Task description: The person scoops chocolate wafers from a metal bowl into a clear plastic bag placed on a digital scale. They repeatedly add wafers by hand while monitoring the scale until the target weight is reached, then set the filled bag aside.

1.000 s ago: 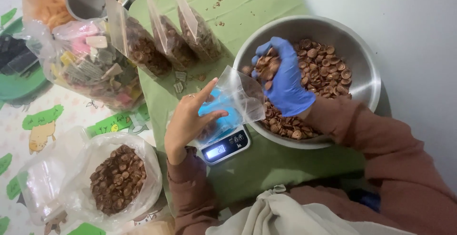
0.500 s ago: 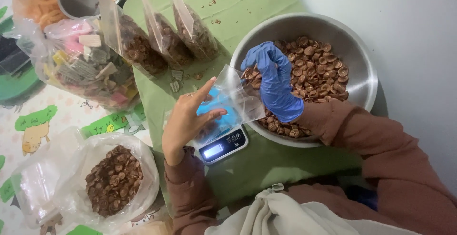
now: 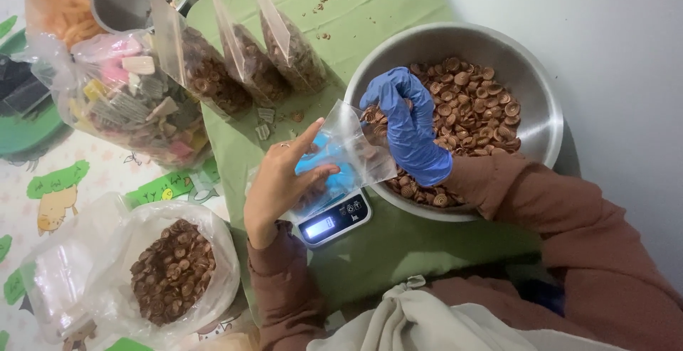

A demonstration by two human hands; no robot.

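The bare left hand (image 3: 281, 180) is pinching the clear pouch (image 3: 348, 148) open over the small scale (image 3: 333, 219), so its mouth is facing the steel bowl (image 3: 530, 88). The blue-gloved right hand (image 3: 409, 127) is closing around round brown snacks (image 3: 477, 102) at that mouth. Compared with 1 second ago, the gloved hand is sitting higher, nearer the pouch opening.

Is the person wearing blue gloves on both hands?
No, only the right hand wears a blue glove; the left hand is bare.
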